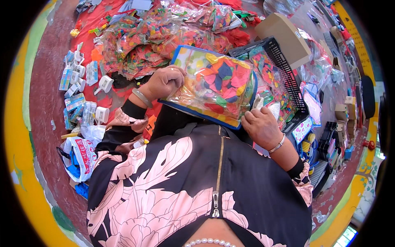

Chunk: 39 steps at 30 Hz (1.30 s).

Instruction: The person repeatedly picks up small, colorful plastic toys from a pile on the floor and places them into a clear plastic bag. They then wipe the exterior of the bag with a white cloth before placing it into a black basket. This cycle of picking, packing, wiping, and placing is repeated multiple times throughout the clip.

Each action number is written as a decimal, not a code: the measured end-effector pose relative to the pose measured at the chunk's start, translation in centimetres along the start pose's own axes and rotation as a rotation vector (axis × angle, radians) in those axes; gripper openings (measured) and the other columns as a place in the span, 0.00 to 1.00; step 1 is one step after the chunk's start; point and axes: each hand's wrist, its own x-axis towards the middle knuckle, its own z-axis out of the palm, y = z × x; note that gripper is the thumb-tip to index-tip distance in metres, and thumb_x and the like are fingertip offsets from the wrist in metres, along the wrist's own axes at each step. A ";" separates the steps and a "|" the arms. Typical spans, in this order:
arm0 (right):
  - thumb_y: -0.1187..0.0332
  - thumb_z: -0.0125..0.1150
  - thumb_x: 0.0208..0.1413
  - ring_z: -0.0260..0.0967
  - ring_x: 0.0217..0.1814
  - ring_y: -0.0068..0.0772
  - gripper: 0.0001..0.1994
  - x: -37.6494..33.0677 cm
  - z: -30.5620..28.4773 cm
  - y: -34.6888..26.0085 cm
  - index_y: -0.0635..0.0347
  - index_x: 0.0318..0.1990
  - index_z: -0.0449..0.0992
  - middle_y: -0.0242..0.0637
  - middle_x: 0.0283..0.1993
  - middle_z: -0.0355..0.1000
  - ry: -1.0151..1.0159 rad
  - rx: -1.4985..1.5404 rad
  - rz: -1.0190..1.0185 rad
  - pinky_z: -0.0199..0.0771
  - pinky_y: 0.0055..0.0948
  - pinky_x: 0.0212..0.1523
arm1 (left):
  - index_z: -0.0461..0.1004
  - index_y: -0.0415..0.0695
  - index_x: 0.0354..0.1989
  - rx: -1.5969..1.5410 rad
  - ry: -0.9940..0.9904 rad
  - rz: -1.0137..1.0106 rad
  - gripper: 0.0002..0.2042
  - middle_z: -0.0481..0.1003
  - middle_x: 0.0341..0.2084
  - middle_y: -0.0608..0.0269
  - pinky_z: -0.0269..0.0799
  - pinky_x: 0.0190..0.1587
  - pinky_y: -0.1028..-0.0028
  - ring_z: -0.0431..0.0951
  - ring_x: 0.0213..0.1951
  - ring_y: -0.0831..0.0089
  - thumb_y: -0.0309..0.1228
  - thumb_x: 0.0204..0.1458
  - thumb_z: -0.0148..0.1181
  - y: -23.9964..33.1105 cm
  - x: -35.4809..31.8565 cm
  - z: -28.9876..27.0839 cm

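Note:
A flat clear plastic pouch with blue edging (220,110) lies tilted over my lap. Through its front show crumpled pink, orange, navy, green and red pieces that look like balloons (224,76). My left hand (166,82) is closed at the pouch's left edge, its fingers curled and partly hidden. At the lower right corner, my right hand (263,126) pinches the blue edge with bent fingers. A small whitish thing (258,101) sticks up just beyond those fingers; its kind is unclear.
Ahead lies a heap of clear bags of colourful pieces (140,41) on red sheeting. To the right stand a black plastic crate (284,61) holding similar bags and a cardboard box (282,35). White plastic items (105,84) and a carrier bag (84,156) lie left.

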 end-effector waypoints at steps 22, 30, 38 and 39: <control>0.66 0.47 0.51 0.54 0.66 0.43 0.24 12.0 7.8 -4.0 0.60 0.58 0.64 0.44 0.64 0.57 0.068 0.152 0.312 0.55 0.46 0.54 | 0.69 0.37 0.35 -0.443 0.451 -0.598 0.03 0.73 0.28 0.66 0.68 0.33 0.83 0.71 0.30 0.84 0.21 0.53 0.52 -2.8 -1.9 4.6; 0.66 0.55 0.44 0.55 0.65 0.39 0.25 8.3 5.7 -1.9 0.58 0.54 0.68 0.40 0.61 0.61 0.069 0.026 0.423 0.57 0.43 0.52 | 0.70 0.39 0.28 -0.309 0.514 -0.641 0.02 0.70 0.23 0.71 0.64 0.30 0.84 0.66 0.27 0.87 0.23 0.52 0.55 0.0 -0.9 4.7; 0.70 0.59 0.40 0.71 0.39 0.42 0.12 4.9 5.5 4.9 0.57 0.35 0.80 0.40 0.40 0.74 0.438 0.009 0.549 0.71 0.37 0.40 | 0.70 0.38 0.27 -0.384 0.577 -0.563 0.03 0.69 0.18 0.72 0.61 0.23 0.84 0.65 0.20 0.88 0.23 0.51 0.57 -1.5 -1.1 5.0; 0.71 0.57 0.41 0.71 0.37 0.41 0.09 3.7 5.2 6.1 0.57 0.32 0.80 0.39 0.36 0.75 0.381 0.016 0.664 0.71 0.35 0.40 | 0.70 0.38 0.28 -0.406 0.565 -0.580 0.03 0.69 0.18 0.72 0.60 0.22 0.84 0.64 0.20 0.88 0.23 0.51 0.57 -1.3 -1.1 4.9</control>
